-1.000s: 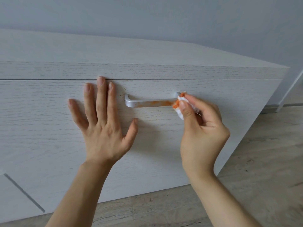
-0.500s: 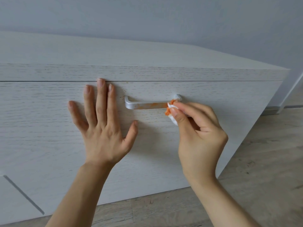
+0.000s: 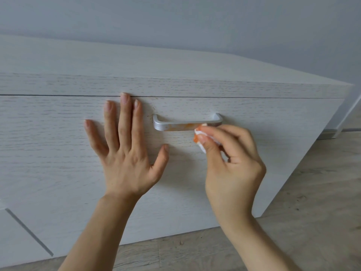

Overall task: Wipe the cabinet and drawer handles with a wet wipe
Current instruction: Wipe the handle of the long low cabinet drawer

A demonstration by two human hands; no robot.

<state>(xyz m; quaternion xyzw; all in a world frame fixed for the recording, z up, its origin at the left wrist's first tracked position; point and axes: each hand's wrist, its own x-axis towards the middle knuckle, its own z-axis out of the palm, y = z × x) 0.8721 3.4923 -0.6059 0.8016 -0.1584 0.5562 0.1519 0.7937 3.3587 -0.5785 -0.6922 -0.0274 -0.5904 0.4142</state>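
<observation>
A silver bar handle (image 3: 175, 125) sits on the white wood-grain drawer front (image 3: 58, 153); orange smears streak its middle part. My right hand (image 3: 232, 163) pinches a crumpled white wet wipe (image 3: 199, 134), stained orange, against the handle's right half, just left of its right end. My left hand (image 3: 125, 149) lies flat on the drawer front to the left of the handle, fingers straight and spread, pointing up toward the seam under the cabinet top.
The cabinet's top slab (image 3: 175, 61) runs above the drawer, its right corner near a grey wall (image 3: 195, 22). Wood-look floor (image 3: 312, 202) lies to the right and below. A dark gap line (image 3: 29, 231) marks the lower left panel.
My right hand has slid the wipe leftward along the handle from its right end, leaving that end uncovered. My left hand has stayed flat in place.
</observation>
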